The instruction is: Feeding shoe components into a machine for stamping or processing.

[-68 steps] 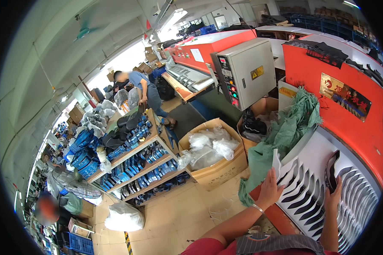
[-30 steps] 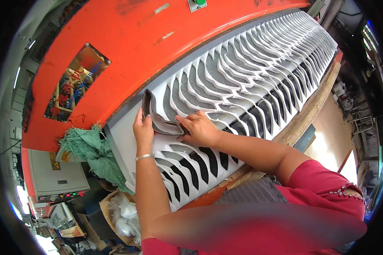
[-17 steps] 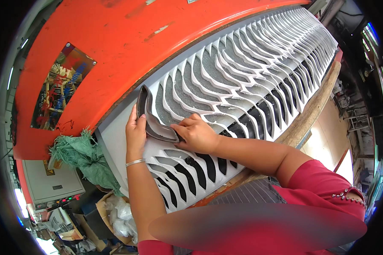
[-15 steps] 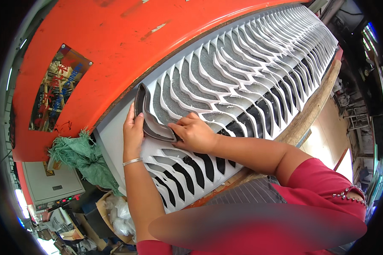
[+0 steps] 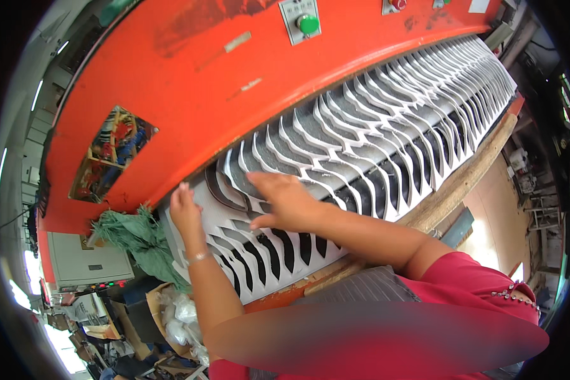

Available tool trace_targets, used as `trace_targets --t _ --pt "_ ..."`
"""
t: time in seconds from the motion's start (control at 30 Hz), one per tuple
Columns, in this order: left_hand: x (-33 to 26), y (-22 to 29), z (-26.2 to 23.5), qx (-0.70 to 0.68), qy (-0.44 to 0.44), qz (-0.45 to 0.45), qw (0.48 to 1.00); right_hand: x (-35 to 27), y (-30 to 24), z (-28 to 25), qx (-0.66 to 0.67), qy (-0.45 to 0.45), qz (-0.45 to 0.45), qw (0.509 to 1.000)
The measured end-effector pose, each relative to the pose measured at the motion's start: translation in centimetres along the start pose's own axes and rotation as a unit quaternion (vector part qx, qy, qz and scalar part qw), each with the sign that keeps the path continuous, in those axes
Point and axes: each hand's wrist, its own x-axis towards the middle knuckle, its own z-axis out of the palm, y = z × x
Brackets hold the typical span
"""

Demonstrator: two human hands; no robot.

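At the left end of a white sheet [image 5: 214,214] stands a dark, curved strip-metal cutting die [image 5: 215,189] with a wavy outline. My left hand [image 5: 187,212] is raised just left of the die, empty, its fingers loosely extended. To the right of the die, my right hand [image 5: 288,199] hovers over the sheet with fingers spread and nothing in them. Two long rows of wavy cut-outs run along the sheet, and thin white strips between them curl upward. Dark surface shows through the gaps. My right hand hides part of the cut-outs.
An orange machine body [image 5: 190,95] with a green push button [image 5: 308,25] rises behind the sheet. A rough wooden bar [image 5: 468,183] runs along the near edge. At left are a green woven sack [image 5: 133,237], a grey control box [image 5: 88,263] and a carton with plastic bags [image 5: 182,316].
Both hands have let go of the die, which now sits on the sheet against the leftmost cut-outs. My hands have moved apart from it. The view has shifted, showing more of the machine's front.
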Motion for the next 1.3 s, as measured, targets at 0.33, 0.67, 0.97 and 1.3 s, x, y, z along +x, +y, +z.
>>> trace_targets --t 0.33,0.67,0.97,1.3 --pt "-10.3 17.0 18.2 -0.107 -0.297 0.39 0.865 -0.3 17.0 -34.7 -0.08 0.57 -0.003 0.817" --pt "-13.4 24.2 19.4 -0.012 -0.128 0.495 0.859 -0.8 21.8 -48.3 -0.151 0.652 0.118 0.734" --pt "-17.7 18.4 15.4 -0.045 -0.243 0.504 0.828 -2.7 24.5 -49.2 -0.207 0.621 0.072 0.753" --pt "-20.4 13.7 13.4 0.042 -0.188 0.488 0.851 -10.2 20.2 -47.1 0.095 0.484 0.098 0.864"
